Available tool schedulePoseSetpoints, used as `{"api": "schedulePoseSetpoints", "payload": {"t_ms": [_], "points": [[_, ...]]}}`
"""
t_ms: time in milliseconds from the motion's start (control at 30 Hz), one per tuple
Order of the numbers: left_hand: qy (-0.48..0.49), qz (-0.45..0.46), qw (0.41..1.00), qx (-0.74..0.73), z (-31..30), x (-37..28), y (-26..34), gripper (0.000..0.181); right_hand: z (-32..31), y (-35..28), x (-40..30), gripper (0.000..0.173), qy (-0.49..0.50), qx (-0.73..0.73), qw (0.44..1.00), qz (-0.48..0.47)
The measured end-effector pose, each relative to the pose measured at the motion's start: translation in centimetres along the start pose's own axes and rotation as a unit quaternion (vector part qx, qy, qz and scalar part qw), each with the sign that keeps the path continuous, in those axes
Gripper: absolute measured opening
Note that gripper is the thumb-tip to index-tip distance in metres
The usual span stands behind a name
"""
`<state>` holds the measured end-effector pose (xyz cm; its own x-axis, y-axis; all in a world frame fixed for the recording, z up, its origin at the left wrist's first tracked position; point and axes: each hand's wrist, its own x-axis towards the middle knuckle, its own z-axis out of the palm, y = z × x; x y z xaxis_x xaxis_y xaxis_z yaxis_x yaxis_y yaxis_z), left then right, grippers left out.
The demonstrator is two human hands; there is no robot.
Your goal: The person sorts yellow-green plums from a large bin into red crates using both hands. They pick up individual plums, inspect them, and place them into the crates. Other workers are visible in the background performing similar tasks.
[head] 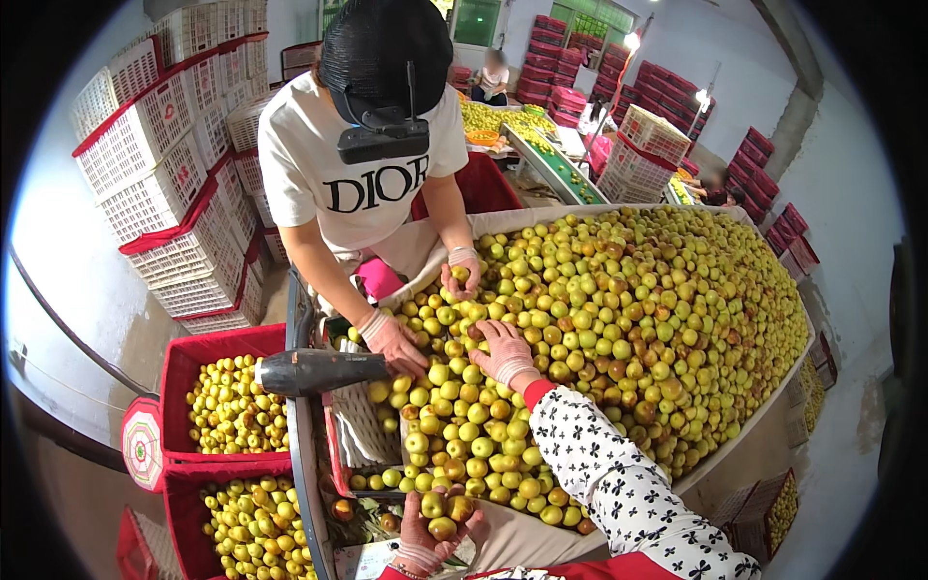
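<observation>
A large heap of jujube-like green-yellow and brown fruits lies on a cloth-lined table before me. Palm up at the near edge, my left hand, in a thin glove, holds several of the fruits, some browned. My right hand, also gloved, reaches palm down onto the heap with its fingers among the fruits; whether it grips one I cannot tell. Opposite, a co-worker's hand holds a fruit, and that person's other hand rests on fruits beside a black hair dryer.
Two red-lined crates of fruit stand at the left beyond the table's metal edge. Stacked white plastic crates rise behind them. The co-worker in a cap stands across the table. Farther back are a green conveyor and other people.
</observation>
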<state>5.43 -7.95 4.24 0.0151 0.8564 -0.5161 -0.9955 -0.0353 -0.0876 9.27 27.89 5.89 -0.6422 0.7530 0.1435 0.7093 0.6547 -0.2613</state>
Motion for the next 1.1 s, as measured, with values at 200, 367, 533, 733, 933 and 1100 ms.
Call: {"api": "schedulePoseSetpoints", "payload": {"t_ms": [200,367,533,733,933,1100], "points": [[0.021,-0.001,0.999,-0.029,-0.2,-0.5,-0.1,0.060,1.6,-2.4,2.7,0.034,-0.044,-0.149,0.988,0.015],[0.042,0.005,0.999,-0.005,0.4,-0.3,-0.4,0.063,4.4,-2.5,1.4,0.025,-0.022,-0.123,0.992,-0.029],[0.020,-0.002,0.999,-0.025,-0.2,0.1,-0.5,0.063,4.9,-5.3,-2.7,0.022,-0.053,-0.158,0.983,-0.078],[-0.083,-0.013,0.996,-0.035,-2.1,-0.1,0.1,0.057,7.1,-7.0,-8.5,0.018,-0.021,-0.066,0.985,-0.158],[-0.075,0.034,0.994,-0.077,-2.1,-2.9,1.0,0.049,4.9,-7.5,-13.0,0.035,-0.041,-0.078,0.970,-0.225],[-0.145,0.169,0.971,-0.089,-3.9,-6.8,5.5,0.051,3.0,-8.1,-15.2,0.039,-0.017,0.002,0.975,-0.222]]}}
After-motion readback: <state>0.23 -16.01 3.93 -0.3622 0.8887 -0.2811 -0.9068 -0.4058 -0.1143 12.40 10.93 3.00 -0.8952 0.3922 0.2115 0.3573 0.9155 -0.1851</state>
